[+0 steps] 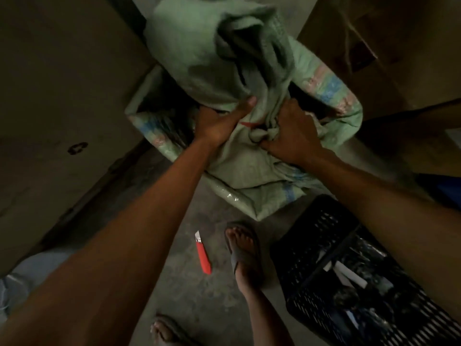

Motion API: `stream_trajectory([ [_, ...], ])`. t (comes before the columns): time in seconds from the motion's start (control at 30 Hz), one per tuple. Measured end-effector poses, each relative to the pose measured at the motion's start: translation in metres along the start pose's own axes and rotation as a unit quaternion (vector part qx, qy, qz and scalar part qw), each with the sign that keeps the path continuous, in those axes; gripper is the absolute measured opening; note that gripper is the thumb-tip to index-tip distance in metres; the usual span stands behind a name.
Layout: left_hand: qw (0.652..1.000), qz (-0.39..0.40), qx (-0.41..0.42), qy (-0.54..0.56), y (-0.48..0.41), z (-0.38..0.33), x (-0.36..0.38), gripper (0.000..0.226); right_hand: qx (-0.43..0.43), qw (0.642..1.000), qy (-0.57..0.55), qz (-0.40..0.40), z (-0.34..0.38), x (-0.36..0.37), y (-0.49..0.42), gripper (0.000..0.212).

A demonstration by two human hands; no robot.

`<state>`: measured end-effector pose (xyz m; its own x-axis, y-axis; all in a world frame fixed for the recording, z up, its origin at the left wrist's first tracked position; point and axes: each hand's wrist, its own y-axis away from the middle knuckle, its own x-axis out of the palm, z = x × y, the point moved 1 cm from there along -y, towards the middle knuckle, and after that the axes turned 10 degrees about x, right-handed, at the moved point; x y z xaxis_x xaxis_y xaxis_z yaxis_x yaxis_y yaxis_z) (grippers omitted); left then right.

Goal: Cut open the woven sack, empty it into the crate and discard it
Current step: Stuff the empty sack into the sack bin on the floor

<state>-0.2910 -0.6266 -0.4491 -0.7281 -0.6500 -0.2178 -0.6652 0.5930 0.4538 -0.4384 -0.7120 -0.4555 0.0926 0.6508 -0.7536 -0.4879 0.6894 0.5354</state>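
Observation:
A pale green woven sack [199, 53] hangs crumpled ahead of me, over another green sack [252, 176] lying open on the floor. My left hand [219, 123] grips the hanging sack from below, thumb up against the cloth. My right hand [291, 136] clutches a bunched fold of the same sack. A black slatted plastic crate [316, 236] stands at lower right with dark packets and white pieces inside. A red utility knife [203, 253], blade out, lies on the concrete floor near my feet.
Tall cardboard boxes [57, 108] stand on the left and more cardboard [389, 58] at the upper right. My sandalled right foot [243, 248] is beside the crate; my left foot [164, 329] is at the bottom edge. Something blue [439, 188] shows at far right.

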Motion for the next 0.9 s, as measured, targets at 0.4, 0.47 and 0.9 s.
stream_trajectory([
  [0.4,0.936,0.154,-0.222,-0.227,-0.054,0.107,-0.015,0.123,0.07,0.956,0.247,0.144,0.008,0.074,-0.04,0.105],
  [0.47,0.944,0.145,-0.192,-0.225,-0.052,0.103,-0.015,0.112,0.071,0.955,0.258,0.126,0.009,0.071,-0.035,0.107],
  [0.9,0.957,0.066,0.073,-0.273,0.095,-0.069,-0.092,0.048,0.056,0.989,0.136,-0.01,0.078,-0.017,0.107,0.081],
])
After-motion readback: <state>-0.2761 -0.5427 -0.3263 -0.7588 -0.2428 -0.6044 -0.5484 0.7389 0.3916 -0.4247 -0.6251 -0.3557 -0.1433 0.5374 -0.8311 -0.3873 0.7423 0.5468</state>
